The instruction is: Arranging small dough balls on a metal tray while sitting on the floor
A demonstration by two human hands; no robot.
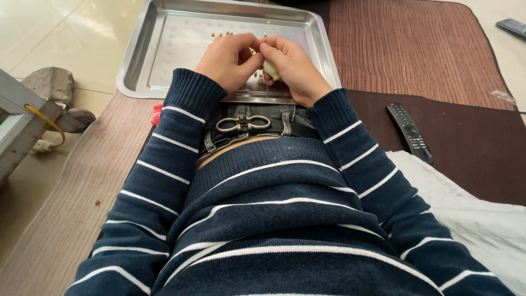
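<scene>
My left hand and my right hand meet over the near edge of a shiny steel tray resting on my lap. My right hand cups a pale lump of dough. The fingertips of both hands pinch a small bit of it between them. Several tiny pale dough pieces lie in a row on the tray floor just beyond my hands. Both arms wear dark blue sleeves with white stripes.
A black remote control lies on the brown ribbed mat at my right. A white cloth covers the lower right. A second dark remote sits at the far right. A stone and a grey frame stand on the tiled floor at left.
</scene>
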